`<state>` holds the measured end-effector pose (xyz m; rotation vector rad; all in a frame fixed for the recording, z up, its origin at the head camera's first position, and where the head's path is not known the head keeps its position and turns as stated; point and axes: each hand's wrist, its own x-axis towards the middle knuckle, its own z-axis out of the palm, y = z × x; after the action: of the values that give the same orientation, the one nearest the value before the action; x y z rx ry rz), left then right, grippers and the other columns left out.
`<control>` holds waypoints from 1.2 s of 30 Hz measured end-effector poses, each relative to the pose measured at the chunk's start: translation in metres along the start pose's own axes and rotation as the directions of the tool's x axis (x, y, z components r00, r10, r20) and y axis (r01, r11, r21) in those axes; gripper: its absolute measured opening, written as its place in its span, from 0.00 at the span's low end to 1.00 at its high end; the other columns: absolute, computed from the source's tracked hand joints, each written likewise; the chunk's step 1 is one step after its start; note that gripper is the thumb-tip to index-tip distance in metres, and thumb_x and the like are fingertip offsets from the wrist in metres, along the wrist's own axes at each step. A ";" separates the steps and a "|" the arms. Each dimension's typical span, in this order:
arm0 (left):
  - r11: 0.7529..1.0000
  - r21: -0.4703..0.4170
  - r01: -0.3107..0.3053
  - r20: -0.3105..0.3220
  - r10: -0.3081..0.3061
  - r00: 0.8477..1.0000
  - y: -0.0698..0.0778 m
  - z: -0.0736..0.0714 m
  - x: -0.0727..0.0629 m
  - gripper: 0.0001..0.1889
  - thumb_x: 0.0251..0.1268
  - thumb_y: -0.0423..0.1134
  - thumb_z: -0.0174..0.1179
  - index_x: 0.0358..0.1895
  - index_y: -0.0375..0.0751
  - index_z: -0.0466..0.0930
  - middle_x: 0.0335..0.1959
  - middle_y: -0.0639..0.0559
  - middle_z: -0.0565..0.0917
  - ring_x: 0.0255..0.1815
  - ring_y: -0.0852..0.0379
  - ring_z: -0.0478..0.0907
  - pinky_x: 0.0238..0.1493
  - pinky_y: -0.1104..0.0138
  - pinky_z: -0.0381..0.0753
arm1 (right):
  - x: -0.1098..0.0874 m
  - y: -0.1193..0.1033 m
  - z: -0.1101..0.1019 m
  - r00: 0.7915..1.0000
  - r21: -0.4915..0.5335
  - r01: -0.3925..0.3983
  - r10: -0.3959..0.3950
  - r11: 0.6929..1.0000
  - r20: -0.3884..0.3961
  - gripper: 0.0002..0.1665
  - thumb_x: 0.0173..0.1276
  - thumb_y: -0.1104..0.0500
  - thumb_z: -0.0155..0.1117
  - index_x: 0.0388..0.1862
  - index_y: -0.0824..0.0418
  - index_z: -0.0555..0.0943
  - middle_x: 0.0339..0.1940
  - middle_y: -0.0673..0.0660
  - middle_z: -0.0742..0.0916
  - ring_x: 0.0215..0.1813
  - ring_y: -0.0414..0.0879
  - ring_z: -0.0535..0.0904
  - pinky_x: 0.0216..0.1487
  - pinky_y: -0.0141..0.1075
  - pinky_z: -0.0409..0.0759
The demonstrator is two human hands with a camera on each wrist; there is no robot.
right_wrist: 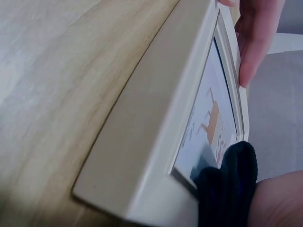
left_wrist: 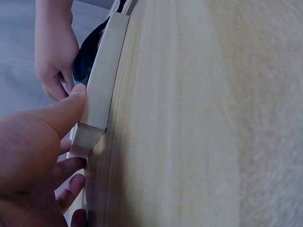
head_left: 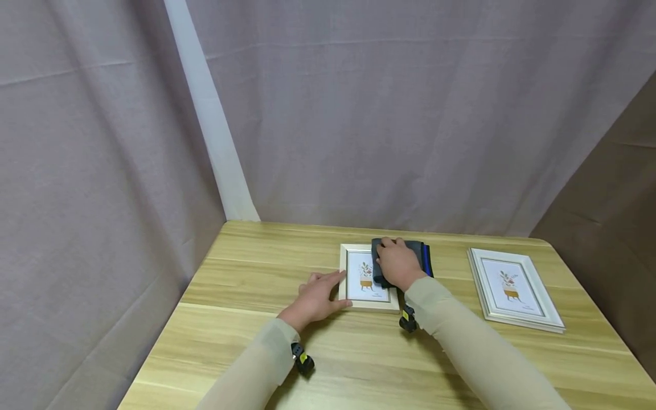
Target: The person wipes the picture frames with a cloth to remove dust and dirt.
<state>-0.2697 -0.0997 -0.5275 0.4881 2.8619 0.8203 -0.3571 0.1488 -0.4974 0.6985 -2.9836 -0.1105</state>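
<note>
A cream picture frame [head_left: 370,305] with a potted-plant print lies face up near the table's back. My left hand [head_left: 316,299] holds its left side, thumb along the near edge and fingers at the left edge. In the left wrist view, the thumb of that hand [left_wrist: 35,146] rests against the frame's side [left_wrist: 105,71]. My right hand [head_left: 398,263] grips a folded dark grey cloth [head_left: 378,273] with a blue stripe, set over the frame's right part. In the right wrist view the cloth [right_wrist: 239,165] lies on the glass, partly covering the print.
To the right lies a small stack of similar white picture frames [head_left: 515,287], the top one showing the same print. The wooden table [head_left: 359,364] ends at grey curtains [head_left: 389,131] behind and on the left, and a brown one [head_left: 615,188] on the right.
</note>
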 end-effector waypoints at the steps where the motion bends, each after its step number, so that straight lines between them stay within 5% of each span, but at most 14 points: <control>1: 1.000 0.001 0.001 0.000 -0.001 1.000 0.000 0.000 0.000 0.44 0.75 0.65 0.68 0.88 0.56 0.65 0.85 0.53 0.68 0.78 0.47 0.66 0.68 0.39 0.69 | 0.001 -0.002 -0.001 1.000 -0.004 0.001 -0.001 1.000 0.003 0.27 0.86 0.51 0.65 0.73 0.67 0.83 0.73 0.66 0.80 0.67 0.67 0.77 0.60 0.54 0.86; 7: 1.000 -0.008 -0.001 0.001 0.001 1.000 0.000 0.000 0.000 0.44 0.75 0.64 0.68 0.88 0.55 0.65 0.85 0.53 0.69 0.78 0.48 0.66 0.67 0.40 0.69 | 0.005 -0.012 -0.008 1.000 0.010 -0.010 0.010 1.000 0.019 0.27 0.85 0.53 0.66 0.74 0.66 0.82 0.74 0.66 0.79 0.68 0.69 0.76 0.52 0.54 0.89; 17: 1.000 0.012 0.002 -0.002 -0.002 1.000 -0.002 -0.001 -0.001 0.44 0.75 0.65 0.68 0.88 0.57 0.64 0.85 0.55 0.69 0.77 0.49 0.66 0.65 0.42 0.70 | 0.021 -0.025 -0.004 1.000 0.046 0.000 0.000 0.999 0.014 0.27 0.84 0.55 0.68 0.76 0.62 0.82 0.78 0.64 0.78 0.72 0.69 0.74 0.59 0.62 0.85; 36: 1.000 0.029 -0.011 -0.013 0.012 1.000 0.002 0.003 -0.001 0.45 0.75 0.65 0.68 0.88 0.56 0.63 0.85 0.55 0.69 0.77 0.49 0.67 0.63 0.43 0.70 | 0.037 -0.052 -0.009 0.998 0.119 -0.017 0.010 0.993 0.056 0.29 0.84 0.54 0.68 0.79 0.61 0.80 0.81 0.62 0.75 0.74 0.67 0.72 0.64 0.58 0.84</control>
<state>-0.2678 -0.0970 -0.5292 0.5049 2.8894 0.7885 -0.3664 0.0851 -0.4910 0.6980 -3.0679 0.0515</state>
